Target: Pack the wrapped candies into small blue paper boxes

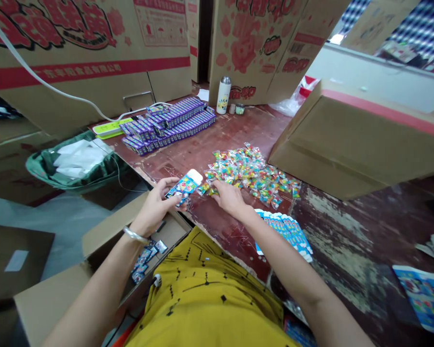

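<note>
My left hand (pixel 162 200) grips a small blue printed candy box (pixel 184 188) whose white end flap stands up, over the table's near edge. A pile of clear candy packets (pixel 253 173) with colourful sweets lies just beyond. At the near left side of that pile, my right hand (pixel 228 196) has its fingertips pinched on a small candy packet (pixel 211 191), partly hidden by the fingers. Under my right forearm lies a fanned row of flat blue boxes (pixel 284 231).
Stacked purple boxes (pixel 169 123) stand at the back left beside a yellow-green power strip (pixel 112 127). A white bottle (pixel 223 95) stands behind. A large carton (pixel 361 140) fills the right. Below my left arm, an open carton (pixel 173 231) holds small packs; a green-lined basket (pixel 39 166) is farther left.
</note>
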Motion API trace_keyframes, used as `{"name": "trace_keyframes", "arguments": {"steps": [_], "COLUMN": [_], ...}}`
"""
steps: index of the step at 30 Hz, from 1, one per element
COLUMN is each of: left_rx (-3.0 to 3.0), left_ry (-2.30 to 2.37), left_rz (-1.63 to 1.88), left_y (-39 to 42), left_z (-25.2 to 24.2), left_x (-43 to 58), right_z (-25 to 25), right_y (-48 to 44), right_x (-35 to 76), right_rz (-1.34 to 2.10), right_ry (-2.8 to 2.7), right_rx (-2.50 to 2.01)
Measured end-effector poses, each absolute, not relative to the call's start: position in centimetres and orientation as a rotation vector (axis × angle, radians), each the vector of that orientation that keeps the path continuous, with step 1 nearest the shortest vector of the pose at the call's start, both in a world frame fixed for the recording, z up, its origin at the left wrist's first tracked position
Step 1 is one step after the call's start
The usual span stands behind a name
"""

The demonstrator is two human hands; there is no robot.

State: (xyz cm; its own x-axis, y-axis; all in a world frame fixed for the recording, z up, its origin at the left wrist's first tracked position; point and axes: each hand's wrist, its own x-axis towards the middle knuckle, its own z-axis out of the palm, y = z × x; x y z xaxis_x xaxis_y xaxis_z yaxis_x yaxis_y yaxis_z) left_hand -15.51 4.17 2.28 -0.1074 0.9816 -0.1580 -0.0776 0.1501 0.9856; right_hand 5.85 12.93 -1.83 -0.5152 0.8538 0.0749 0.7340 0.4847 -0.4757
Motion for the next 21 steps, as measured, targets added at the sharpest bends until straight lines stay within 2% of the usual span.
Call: {"name": "trace_keyframes", "arguments": {"steps": [6,12,21], "left_rx": [1.224,1.357,1.414], "left_ry": [1.310,1.186,1.115], "left_rz": [1.100,0.987,0.951], "left_y": [4.5,3.2,2.6], "left_z": [0.1,-1.0,0.1], "left_x": [-13.7,-8.5,-6.1], "right_z": [-0.3,3.6,6.2], "right_y": [11.8,9.2,8.6], "right_x": [9.1,11.9,12.7], "right_rz": [0.547,0.730,0.372], "right_ry": [-2.365,-1.674,-2.196], "right_rx": [-1.433,-1.314,-1.195]}}
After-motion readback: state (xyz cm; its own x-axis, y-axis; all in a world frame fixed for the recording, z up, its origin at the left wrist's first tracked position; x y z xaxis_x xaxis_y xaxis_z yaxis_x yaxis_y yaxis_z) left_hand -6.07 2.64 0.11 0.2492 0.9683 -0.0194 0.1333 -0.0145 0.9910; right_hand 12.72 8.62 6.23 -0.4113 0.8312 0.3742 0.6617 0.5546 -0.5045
